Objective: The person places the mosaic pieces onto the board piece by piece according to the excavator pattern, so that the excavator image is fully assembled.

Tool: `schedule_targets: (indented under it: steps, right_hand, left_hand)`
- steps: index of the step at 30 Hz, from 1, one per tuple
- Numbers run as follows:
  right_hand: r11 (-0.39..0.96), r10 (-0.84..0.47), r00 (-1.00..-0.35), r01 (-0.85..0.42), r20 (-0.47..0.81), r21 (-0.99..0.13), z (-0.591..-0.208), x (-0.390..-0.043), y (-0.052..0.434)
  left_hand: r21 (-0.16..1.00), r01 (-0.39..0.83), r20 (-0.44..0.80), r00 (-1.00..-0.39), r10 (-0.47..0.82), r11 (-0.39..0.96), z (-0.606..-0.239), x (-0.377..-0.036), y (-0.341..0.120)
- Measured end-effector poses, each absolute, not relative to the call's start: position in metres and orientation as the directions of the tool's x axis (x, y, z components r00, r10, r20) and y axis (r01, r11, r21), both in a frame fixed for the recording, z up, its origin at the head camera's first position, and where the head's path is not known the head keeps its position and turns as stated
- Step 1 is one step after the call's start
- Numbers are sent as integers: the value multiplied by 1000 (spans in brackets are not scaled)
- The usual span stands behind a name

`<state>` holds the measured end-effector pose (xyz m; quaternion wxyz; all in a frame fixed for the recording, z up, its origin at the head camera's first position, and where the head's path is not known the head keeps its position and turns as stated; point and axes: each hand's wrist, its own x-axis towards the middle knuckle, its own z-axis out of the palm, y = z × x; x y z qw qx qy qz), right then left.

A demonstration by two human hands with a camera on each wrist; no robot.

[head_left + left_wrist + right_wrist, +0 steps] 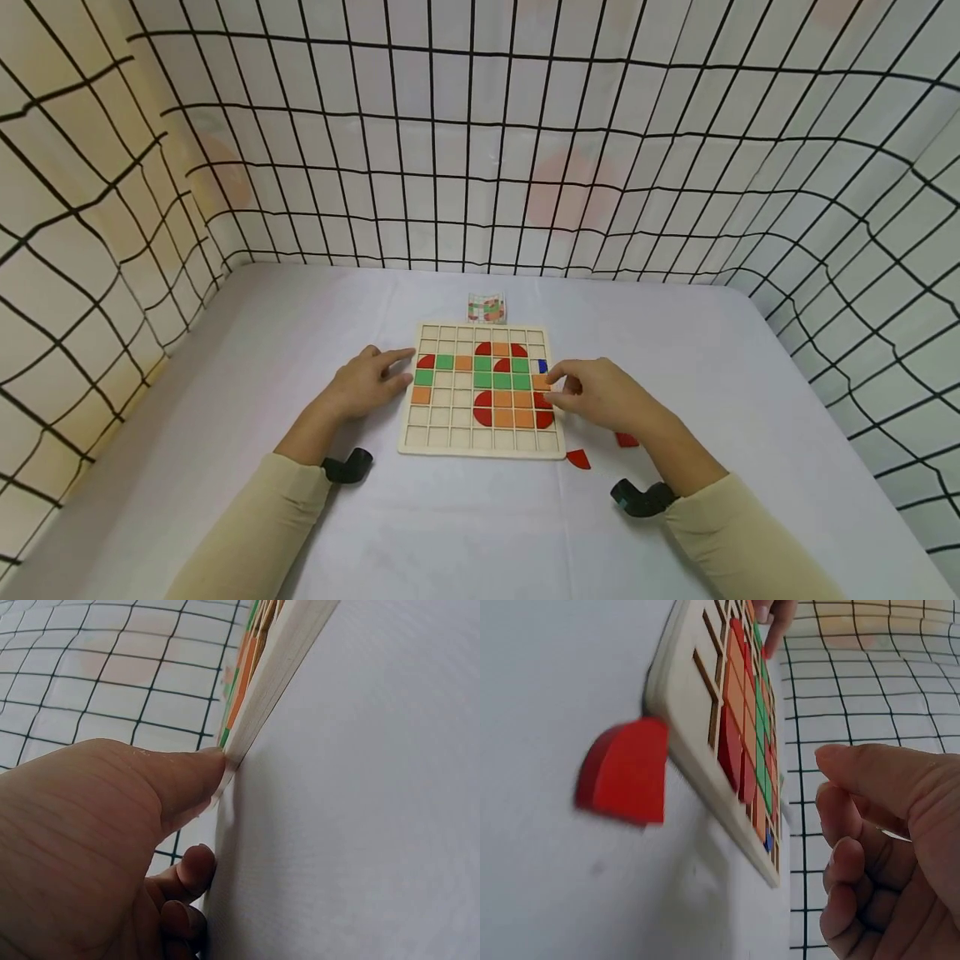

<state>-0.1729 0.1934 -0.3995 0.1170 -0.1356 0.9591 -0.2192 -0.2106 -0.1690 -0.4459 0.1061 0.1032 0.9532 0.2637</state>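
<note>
In the head view a wooden grid board (480,453) lies on the white cloth, with red, orange and green tiles set in several cells. My left hand (366,387) is at its left side, thumb and forefinger stretched to the edge; the left wrist view puts the thumb (191,776) right at the board's rim. Over the right edge hovers my right hand (606,393), thumb and forefinger bent toward each other with nothing between them. Under those fingertips are an orange tile (540,382) and red tiles, partly hidden. A small blue tile (542,366) sits just beyond.
One red quarter-round tile (577,459) lies off the board's near right corner. More red (627,440) shows beside the right forearm. A small patterned card (487,307) stands behind the board. Black wire mesh (480,179) borders the back and sides of the table.
</note>
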Motion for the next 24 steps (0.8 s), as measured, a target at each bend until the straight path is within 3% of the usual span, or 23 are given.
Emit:
schedule_targets:
  steps: [14,24]
  right_hand:
    - [814,-452,-815,-211,-363,-541,-414,-139,237]
    - [832,-469,-838,-313,-278,-457,-417,-137,244]
  left_hand:
    - [525,132,-161,-955,251,841,-447,-209,-169]
    - [532,129,-157,-956,247,837,-446,-210,-168]
